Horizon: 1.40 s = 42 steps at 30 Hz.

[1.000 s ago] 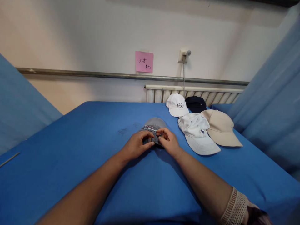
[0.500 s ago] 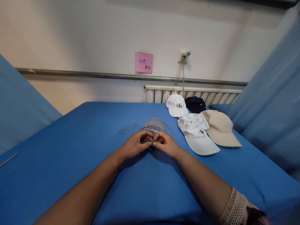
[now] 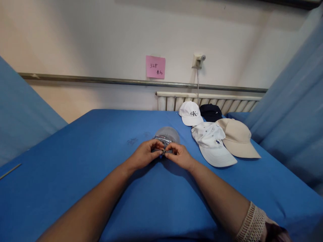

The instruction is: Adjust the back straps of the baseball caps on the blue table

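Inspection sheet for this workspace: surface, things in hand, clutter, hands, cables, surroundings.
Surface: blue cloth; dark marks left of the gray cap.
Things in hand: gray cap, on the cloth.
Clutter: white cap, navy cap, pale cap and beige cap grouped right; stick at left.
Hands: left hand and right hand both pinch the gray cap's near edge.
Cables: cord hangs from wall plug.
Surroundings: radiator behind; curtains both sides; pink note on wall.

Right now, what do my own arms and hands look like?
Your left hand and right hand are ungloved, with no rings visible. The left forearm is bare as far as it shows. Your right arm wears a sleeve of dark, patterned cloth, ending in a cream openwork band.
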Each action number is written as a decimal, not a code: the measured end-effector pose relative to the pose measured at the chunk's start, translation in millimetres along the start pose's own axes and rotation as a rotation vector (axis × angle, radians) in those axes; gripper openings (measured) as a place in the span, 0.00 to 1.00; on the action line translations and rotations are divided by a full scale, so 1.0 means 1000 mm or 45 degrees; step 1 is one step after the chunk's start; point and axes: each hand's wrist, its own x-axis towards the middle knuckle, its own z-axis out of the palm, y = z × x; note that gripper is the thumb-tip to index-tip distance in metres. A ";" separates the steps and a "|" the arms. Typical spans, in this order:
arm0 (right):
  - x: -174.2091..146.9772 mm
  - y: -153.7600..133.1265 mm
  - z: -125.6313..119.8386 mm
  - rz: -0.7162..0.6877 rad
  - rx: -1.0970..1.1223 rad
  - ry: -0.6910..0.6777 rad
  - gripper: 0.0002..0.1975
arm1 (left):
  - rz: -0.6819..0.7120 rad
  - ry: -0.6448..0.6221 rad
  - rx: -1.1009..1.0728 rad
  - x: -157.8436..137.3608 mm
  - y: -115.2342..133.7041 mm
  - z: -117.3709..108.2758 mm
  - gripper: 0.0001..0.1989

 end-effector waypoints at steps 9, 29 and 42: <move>0.000 -0.005 0.001 -0.109 -0.150 0.022 0.06 | 0.080 0.023 0.194 -0.001 0.000 0.000 0.08; -0.002 -0.017 -0.005 -0.214 -0.211 0.131 0.03 | 0.067 0.351 0.459 0.009 -0.021 -0.018 0.09; -0.002 -0.014 -0.007 -0.321 -0.073 0.048 0.02 | -0.055 0.304 0.498 0.020 -0.041 -0.035 0.18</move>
